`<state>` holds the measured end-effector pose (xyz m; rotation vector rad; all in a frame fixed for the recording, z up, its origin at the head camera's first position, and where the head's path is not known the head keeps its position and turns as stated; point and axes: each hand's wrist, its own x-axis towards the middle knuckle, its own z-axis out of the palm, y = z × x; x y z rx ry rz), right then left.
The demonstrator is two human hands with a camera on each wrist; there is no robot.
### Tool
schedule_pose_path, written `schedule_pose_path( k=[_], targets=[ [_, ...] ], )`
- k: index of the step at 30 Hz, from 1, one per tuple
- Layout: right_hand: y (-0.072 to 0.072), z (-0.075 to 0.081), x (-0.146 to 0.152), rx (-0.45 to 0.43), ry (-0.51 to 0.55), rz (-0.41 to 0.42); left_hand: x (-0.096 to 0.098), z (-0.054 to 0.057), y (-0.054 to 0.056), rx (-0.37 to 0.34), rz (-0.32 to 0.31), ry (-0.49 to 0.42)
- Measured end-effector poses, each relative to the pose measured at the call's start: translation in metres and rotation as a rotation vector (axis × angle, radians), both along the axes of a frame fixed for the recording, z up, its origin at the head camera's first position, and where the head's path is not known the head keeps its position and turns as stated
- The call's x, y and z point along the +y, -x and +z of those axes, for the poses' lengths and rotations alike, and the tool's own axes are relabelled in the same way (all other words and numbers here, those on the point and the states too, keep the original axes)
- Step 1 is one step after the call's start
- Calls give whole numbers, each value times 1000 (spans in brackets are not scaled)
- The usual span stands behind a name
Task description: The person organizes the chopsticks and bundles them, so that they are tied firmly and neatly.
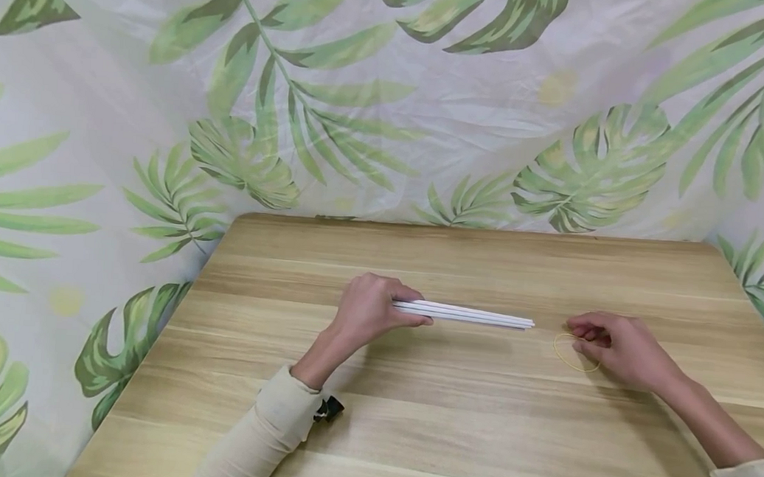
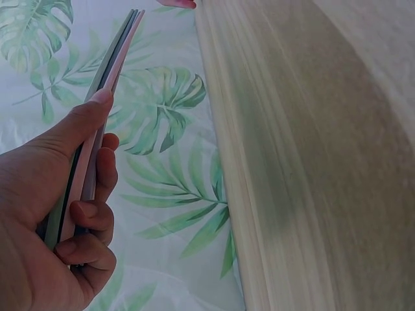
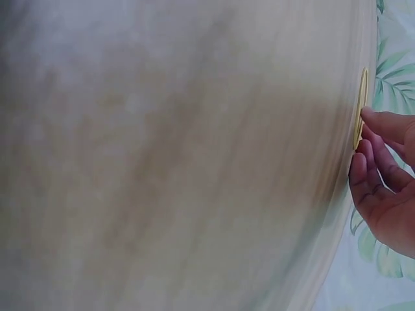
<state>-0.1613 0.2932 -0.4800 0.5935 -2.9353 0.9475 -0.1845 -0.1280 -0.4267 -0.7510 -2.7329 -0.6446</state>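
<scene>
My left hand [image 1: 365, 313] grips a bundle of several slim chopsticks [image 1: 470, 315] above the table, thumb along one side and fingers curled round the other. They look white in the head view, while the left wrist view shows greenish, dark and pinkish chopsticks [image 2: 123, 48] with their narrow ends pointing away from the hand [image 2: 58, 175]. To the right of those tips, my right hand [image 1: 630, 352] pinches a thin yellow rubber band [image 1: 575, 369] between thumb and fingers. The band hangs as a loose loop, apart from the chopsticks; in the right wrist view the rubber band [image 3: 360, 107] appears edge-on.
Both hands are over a wood-grain table [image 1: 408, 432]. A leaf-patterned cloth [image 1: 375, 142] hangs behind its far edge and along the sides. Each wrist wears a small black device, such as the one by the left sleeve [image 1: 262, 437].
</scene>
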Motion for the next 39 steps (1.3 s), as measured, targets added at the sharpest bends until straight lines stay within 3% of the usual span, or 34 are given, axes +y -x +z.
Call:
schedule_pose_path(
  k=[17,33,39],
  targets=[
    [14,-1,4,11,33,101,3,-2,-2,4,-18,8],
    [2,31,-16,3,86,-10,7,-3,-4,0,-6,-8],
    [0,42,-29,-2,157,-25,10,-4,-5,14,1,-9]
  ],
)
